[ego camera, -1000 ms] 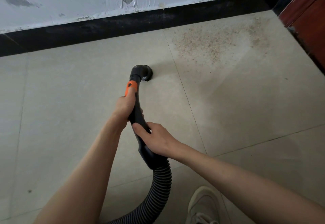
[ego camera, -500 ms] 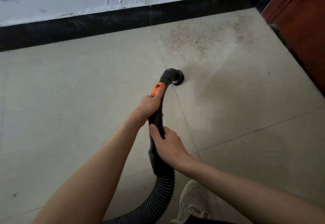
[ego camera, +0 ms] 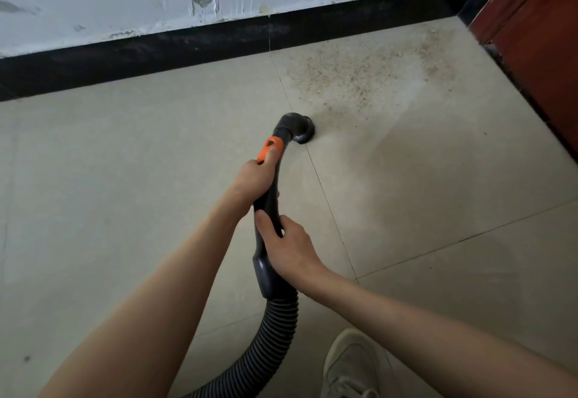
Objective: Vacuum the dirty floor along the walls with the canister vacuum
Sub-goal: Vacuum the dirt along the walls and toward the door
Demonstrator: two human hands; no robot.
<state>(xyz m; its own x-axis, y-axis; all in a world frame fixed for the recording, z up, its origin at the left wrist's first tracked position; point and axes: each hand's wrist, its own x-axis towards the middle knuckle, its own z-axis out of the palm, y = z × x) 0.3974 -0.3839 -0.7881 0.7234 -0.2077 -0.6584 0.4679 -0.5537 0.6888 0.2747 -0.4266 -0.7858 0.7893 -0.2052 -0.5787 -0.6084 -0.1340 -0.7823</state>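
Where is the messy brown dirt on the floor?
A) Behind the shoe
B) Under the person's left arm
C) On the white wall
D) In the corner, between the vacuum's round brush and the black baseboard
D: the speckled dirt patch lies just past the round brush nozzle, spreading toward the black baseboard and the red-brown door.

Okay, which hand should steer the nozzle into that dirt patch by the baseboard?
Probably the left hand. It holds the wand nearest the nozzle, just below the orange slider, so it steers most directly toward the dirt. The right hand holds farther back near the hose.
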